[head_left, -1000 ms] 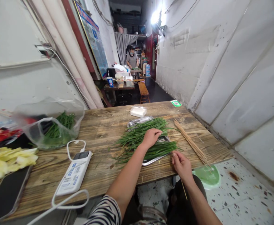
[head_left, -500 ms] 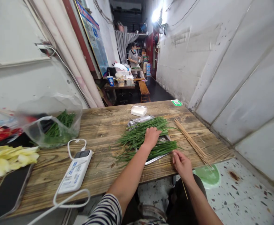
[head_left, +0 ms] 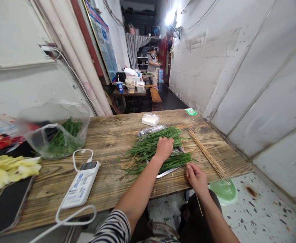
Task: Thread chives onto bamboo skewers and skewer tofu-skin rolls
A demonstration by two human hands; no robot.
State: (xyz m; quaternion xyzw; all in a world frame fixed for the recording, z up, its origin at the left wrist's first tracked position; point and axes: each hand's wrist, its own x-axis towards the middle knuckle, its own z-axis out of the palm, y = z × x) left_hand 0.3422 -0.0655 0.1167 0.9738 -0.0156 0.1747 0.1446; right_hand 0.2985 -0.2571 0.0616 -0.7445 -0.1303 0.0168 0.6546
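On a brown wooden table (head_left: 107, 135), long green leafy stalks (head_left: 145, 143) are laid left to right over a silver metal tray (head_left: 165, 174). They are touched by the left hand (head_left: 164, 148), its closure indiscernible; beside their right ends, a thin tan wooden skewer (head_left: 199, 205), angled near to far, is pinched by the right hand (head_left: 197, 175).

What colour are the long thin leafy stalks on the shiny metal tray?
Green; the long thin leafy stalks show best in the head view.
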